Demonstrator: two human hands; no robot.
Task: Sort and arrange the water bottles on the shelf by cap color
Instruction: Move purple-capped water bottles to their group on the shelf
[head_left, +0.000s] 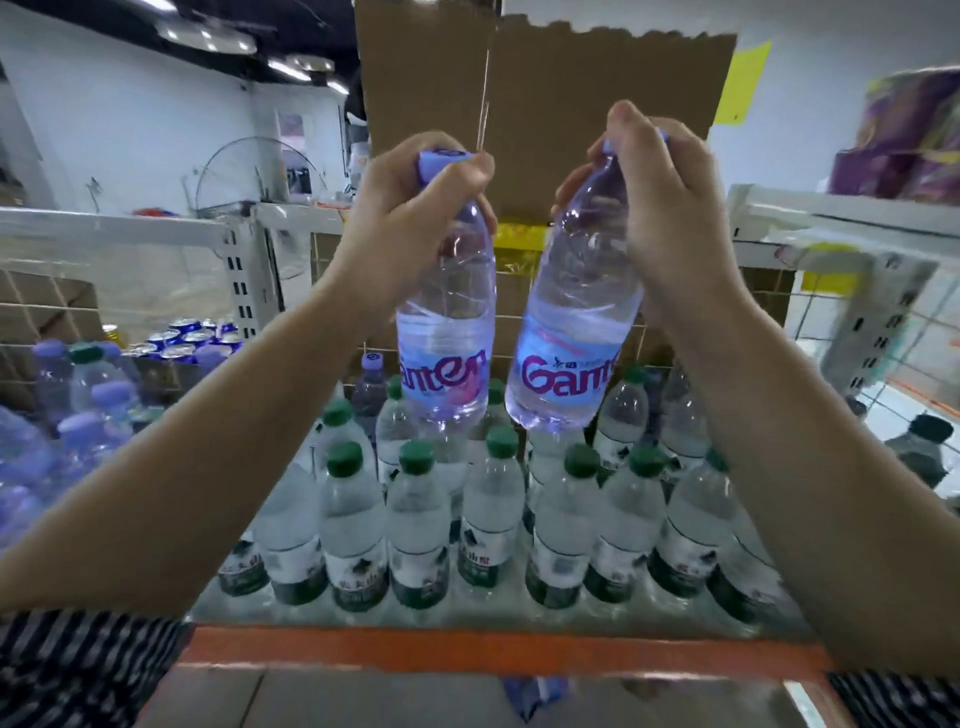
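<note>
The left hand (415, 208) has its grip closed round the neck of a purple-capped bottle (447, 353), and the right hand (660, 208) grips a second purple-capped bottle (566, 353) likewise. Both hang at 12 o'clock above the green-capped bottles (415, 509) on the shelf (467, 649); a purple-capped group (78, 415) stands at 9 o'clock
</note>
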